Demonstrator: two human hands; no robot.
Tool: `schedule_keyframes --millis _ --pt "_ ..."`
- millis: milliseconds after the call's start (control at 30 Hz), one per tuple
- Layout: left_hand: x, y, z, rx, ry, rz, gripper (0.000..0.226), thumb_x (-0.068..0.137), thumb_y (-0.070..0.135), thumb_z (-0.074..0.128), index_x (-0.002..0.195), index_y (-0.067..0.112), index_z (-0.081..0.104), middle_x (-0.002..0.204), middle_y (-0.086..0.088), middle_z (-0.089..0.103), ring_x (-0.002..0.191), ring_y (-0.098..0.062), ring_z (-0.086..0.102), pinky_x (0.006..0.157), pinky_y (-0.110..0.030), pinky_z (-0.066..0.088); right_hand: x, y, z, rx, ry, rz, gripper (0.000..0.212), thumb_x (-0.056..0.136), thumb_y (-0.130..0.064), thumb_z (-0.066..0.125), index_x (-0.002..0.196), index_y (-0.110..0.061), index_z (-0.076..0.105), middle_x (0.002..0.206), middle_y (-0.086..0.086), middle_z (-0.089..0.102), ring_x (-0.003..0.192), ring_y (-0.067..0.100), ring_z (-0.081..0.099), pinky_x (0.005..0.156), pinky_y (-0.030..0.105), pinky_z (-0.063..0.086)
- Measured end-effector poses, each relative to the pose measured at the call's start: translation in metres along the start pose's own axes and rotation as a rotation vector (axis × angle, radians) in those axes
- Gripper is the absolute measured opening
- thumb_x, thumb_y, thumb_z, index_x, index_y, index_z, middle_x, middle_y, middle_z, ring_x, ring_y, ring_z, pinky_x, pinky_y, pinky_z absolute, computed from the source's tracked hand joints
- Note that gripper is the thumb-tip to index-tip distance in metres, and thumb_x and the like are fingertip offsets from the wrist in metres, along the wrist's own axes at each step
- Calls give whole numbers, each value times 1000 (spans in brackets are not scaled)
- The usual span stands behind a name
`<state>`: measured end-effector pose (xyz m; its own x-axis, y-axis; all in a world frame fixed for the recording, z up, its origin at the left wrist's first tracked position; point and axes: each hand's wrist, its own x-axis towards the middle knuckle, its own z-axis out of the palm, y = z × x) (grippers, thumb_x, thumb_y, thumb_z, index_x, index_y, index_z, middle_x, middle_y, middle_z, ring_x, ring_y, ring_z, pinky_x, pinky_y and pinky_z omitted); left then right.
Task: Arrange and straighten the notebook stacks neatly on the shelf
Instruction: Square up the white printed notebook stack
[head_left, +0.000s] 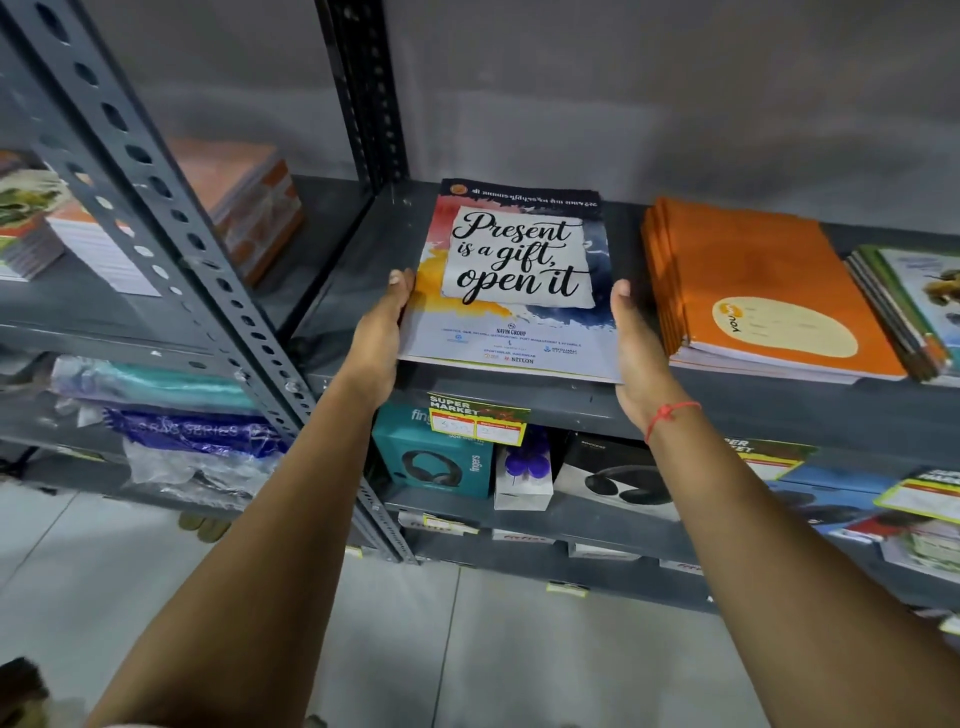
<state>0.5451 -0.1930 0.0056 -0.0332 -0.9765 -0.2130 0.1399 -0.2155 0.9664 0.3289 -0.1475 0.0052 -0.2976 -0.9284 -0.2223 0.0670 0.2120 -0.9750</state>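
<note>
A stack of notebooks (514, 280) with a "Present is a gift, open it" cover lies on the grey metal shelf (571, 402), its near edge slightly over the shelf front. My left hand (382, 338) presses against the stack's left side. My right hand (636, 348), with a red thread on the wrist, presses against its right side. Both hands clasp the stack between them. An orange notebook stack (753, 291) lies to the right, a little apart. A further stack with green spines (914, 312) sits at the far right edge.
A perforated steel upright (171, 234) separates this bay from the left one, where more notebook stacks (244, 202) lie. Below are boxed headphones (436, 457), a small white box (522, 478) and price labels (478, 418). Grey floor tiles lie beneath.
</note>
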Motion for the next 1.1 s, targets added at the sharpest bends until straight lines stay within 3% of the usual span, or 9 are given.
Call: schedule_keyframes --millis 67,167,267,367,467,567,700,867,1100 --pt "3 2 -6 57 -70 -18 51 88 48 51 132 22 53 124 7 66 115 -13 59 115 -38 33 0 1 -3 -18 -8 -14 65 93 -54 29 149 -25 18 159 -5 17 146 15 16 120 39 13" --pt "0 -4 -18 68 -179 48 67 88 30 53 148 14 27 146 -2 46 113 -7 61 114 -33 32 -10 9 -7 -149 48 -122 63 93 -50 34 149 -23 19 158 -3 21 144 15 21 117 36 17" --pt "-8 -17 -38 63 -270 116 87 75 30 71 148 11 26 129 11 60 111 0 62 95 -15 47 -29 27 -19 -224 4 -267 73 88 -50 48 149 -25 16 157 -6 21 144 9 22 119 35 21" --pt "-13 -19 -50 58 -337 71 122 39 38 92 143 13 33 114 18 68 100 6 66 79 -10 53 -35 35 -28 -293 -77 -264 90 74 -50 63 148 -30 16 153 -14 28 141 6 28 116 34 27" --pt "-14 -20 -47 139 -309 99 96 59 20 85 141 17 35 98 26 73 94 12 65 74 -7 53 -34 34 -29 -324 -84 -270 86 77 -37 67 148 -29 20 148 -18 33 137 6 34 115 36 30" --pt "-14 -23 -40 168 -205 127 65 84 -14 51 144 7 33 84 29 73 83 14 66 71 -3 52 -34 33 -27 -351 -68 -285 79 81 -31 66 147 -26 23 153 -10 32 140 9 32 116 36 30" --pt "-14 -23 -35 155 -96 120 58 84 -12 55 139 2 41 82 28 73 79 15 66 75 -3 52 -34 29 -23 -360 -44 -294 76 83 -30 65 147 -22 25 147 -14 36 133 2 34 115 32 31" --pt "-22 -26 -22 112 8 156 55 84 -10 57 137 -2 42 121 -1 57 68 17 64 65 0 49 -32 27 -19 -345 -8 -308 72 84 -29 64 146 -19 28 151 -6 34 134 1 31 111 21 28" --pt "-26 -23 -25 113 -20 146 57 85 -14 52 139 0 40 101 4 71 74 11 68 67 -4 52 -28 29 -21 -228 -36 -267 76 82 -11 66 146 -13 25 147 -5 39 129 0 36 110 21 31"
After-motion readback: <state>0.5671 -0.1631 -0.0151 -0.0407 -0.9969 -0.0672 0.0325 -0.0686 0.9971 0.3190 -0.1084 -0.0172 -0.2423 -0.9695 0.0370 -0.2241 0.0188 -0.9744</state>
